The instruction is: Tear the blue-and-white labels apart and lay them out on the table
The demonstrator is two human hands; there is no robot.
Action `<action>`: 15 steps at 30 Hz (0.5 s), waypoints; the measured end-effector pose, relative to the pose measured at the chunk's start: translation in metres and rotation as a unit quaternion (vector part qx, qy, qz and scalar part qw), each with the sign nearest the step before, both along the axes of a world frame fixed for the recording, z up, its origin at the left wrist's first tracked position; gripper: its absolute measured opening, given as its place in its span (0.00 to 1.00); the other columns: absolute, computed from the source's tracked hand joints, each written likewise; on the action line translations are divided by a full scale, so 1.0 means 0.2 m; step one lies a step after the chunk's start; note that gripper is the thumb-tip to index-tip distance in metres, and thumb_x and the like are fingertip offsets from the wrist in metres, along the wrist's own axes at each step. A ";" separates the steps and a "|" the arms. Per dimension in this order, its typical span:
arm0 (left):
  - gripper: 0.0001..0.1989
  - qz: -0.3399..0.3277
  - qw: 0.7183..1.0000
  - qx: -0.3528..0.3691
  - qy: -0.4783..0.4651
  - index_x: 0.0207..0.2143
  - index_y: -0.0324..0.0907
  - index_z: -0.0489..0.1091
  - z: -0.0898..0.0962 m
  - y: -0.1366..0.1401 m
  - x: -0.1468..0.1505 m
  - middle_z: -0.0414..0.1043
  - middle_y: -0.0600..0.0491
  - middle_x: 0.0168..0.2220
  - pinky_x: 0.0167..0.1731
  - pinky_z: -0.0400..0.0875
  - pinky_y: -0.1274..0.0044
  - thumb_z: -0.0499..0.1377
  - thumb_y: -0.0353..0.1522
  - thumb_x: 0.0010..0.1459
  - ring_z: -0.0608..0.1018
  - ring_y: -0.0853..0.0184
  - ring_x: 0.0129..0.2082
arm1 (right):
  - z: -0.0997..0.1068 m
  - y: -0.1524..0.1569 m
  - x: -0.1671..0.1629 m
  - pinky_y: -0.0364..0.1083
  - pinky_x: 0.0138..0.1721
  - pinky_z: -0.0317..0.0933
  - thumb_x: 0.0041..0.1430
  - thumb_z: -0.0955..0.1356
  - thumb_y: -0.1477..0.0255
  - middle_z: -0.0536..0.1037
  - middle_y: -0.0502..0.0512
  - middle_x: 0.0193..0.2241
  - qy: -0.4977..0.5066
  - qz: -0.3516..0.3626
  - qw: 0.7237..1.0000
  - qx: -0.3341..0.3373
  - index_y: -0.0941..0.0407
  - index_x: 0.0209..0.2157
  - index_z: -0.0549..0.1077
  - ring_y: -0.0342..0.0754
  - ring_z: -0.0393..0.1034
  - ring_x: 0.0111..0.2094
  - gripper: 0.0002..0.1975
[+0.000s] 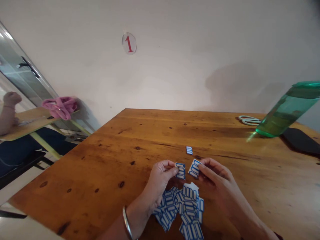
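Between the thumb and fingers of my left hand (161, 176) is a small white label sheet (181, 170) with blue-framed blanks. My right hand (217, 176) pinches a similar label sheet (194, 167), tilted, a short gap away from the first. Below both hands a loose pile of the same blue-and-white label sheets (188, 206) spreads over the wooden table (112, 180), overlapping at many angles. One more small label sheet (189, 150) lies by itself on the wood, beyond my hands.
At the right stand a green water bottle (287, 110), a coiled white cable (248, 120) and a dark phone-like slab (302, 140). On the left, another person's arm (8, 113) rests at a smaller table (27, 123) holding a pink cloth (61, 106). A wall (170, 66) bounds the far edge.
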State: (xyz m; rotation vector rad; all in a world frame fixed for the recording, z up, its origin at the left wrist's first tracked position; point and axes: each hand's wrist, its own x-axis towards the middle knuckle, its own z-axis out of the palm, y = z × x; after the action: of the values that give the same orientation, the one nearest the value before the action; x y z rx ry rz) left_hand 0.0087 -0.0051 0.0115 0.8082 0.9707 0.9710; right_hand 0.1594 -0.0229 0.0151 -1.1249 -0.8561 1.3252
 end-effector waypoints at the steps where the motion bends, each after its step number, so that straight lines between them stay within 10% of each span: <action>1: 0.13 0.008 1.000 0.005 -0.004 0.22 0.40 0.64 0.00 0.00 0.00 0.72 0.55 0.18 0.15 0.63 0.80 0.65 0.36 0.38 0.74 0.68 0.16 | 0.00 0.00 0.00 0.38 0.20 0.54 0.41 0.72 0.64 0.67 0.45 0.17 -0.002 0.002 1.000 0.003 0.56 0.21 0.67 0.38 0.59 0.18 0.13; 15: 0.11 0.007 0.997 0.041 0.064 0.23 0.37 0.68 -0.04 -0.01 0.02 0.72 0.55 0.19 0.20 0.64 0.80 0.64 0.36 0.40 0.72 0.71 0.17 | -0.06 -0.01 -0.07 0.39 0.15 0.47 0.46 0.66 0.63 0.63 0.46 0.15 -0.244 -0.005 0.968 0.053 0.56 0.19 0.64 0.40 0.53 0.17 0.12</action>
State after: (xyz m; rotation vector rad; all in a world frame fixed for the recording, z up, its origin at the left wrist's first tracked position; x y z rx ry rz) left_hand 0.0132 -0.0078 0.0036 0.9433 1.0539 0.9864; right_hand 0.1458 -0.0253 0.0032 -1.3933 -1.2596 0.9896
